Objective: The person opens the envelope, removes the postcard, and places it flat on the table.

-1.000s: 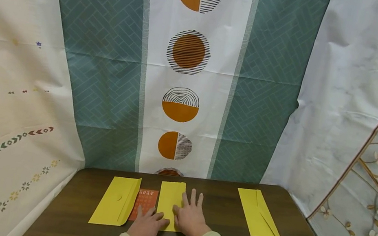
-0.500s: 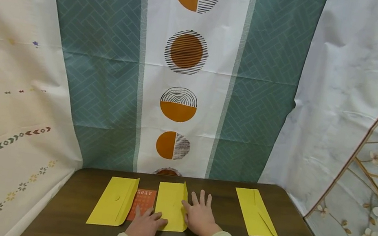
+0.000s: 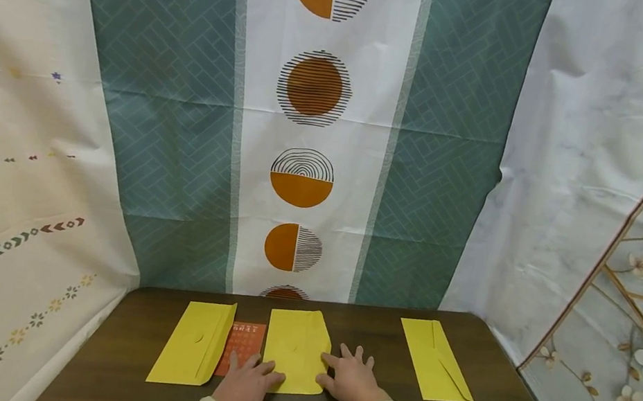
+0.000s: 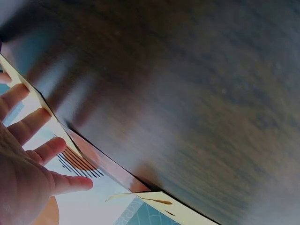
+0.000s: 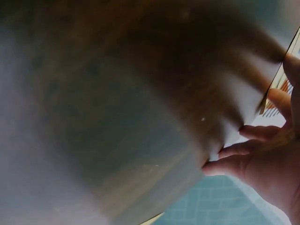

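A yellow envelope (image 3: 289, 343) lies flat in the middle of the dark table, its flap spread out to the right. My left hand (image 3: 250, 391) rests with relaxed fingers at its lower left corner. Beside the flap's right edge is my right hand (image 3: 354, 381), thumb and forefinger touching that edge, the other fingers on the table. In the left wrist view my left fingers (image 4: 49, 150) are spread at the paper. The right wrist view shows my right fingertips (image 5: 255, 132) down on the wood. Between the middle and left envelopes lies a red card (image 3: 245, 343) with pale print, partly covered by my left fingers.
To the left is another yellow envelope (image 3: 190, 344) with a half-round notch and its flap side slightly raised. A third yellow envelope (image 3: 436, 360) lies at the right, flap folded down. A patterned cloth (image 3: 319, 137) hangs behind the wooden table (image 3: 102, 348).
The middle envelope's flap has turned over to the right, from folded, through standing up, to lying flat. My right hand has moved right and a little nearer; my left hand stays put.
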`<state>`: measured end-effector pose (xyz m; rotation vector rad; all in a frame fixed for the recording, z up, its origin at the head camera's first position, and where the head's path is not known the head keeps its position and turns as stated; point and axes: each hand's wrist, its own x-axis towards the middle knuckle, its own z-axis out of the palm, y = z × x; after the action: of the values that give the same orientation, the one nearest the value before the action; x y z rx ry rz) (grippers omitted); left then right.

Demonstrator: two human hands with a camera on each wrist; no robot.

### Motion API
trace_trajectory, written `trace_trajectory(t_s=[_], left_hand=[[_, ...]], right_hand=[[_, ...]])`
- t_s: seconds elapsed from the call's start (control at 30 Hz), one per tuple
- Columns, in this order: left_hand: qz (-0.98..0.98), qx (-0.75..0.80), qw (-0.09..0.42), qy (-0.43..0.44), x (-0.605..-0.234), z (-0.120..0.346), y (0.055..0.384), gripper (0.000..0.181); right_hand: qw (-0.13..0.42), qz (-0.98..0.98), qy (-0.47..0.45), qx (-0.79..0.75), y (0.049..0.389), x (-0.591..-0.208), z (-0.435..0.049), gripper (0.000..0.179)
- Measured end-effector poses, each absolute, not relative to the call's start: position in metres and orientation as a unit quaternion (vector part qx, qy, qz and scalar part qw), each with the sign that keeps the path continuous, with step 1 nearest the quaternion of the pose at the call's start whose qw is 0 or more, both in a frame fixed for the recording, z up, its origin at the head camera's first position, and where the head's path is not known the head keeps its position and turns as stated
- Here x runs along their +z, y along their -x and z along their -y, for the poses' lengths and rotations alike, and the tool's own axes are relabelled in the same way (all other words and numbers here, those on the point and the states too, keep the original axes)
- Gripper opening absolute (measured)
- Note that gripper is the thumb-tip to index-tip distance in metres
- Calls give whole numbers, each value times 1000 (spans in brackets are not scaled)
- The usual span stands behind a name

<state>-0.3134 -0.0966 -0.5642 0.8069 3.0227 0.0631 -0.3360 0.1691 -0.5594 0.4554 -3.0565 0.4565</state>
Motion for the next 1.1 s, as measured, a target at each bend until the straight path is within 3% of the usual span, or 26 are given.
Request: trace_trajectory(t_s=[0.47,1.1], left_hand=[[-967,38,12,-253,-561,97,311,72],[-966,62,16,-250,-563,94,312,73]], right_hand=[[-31,974,-134,181,338,-560,-169,58],[-33,977,-116,175,336,-552,-167,56]])
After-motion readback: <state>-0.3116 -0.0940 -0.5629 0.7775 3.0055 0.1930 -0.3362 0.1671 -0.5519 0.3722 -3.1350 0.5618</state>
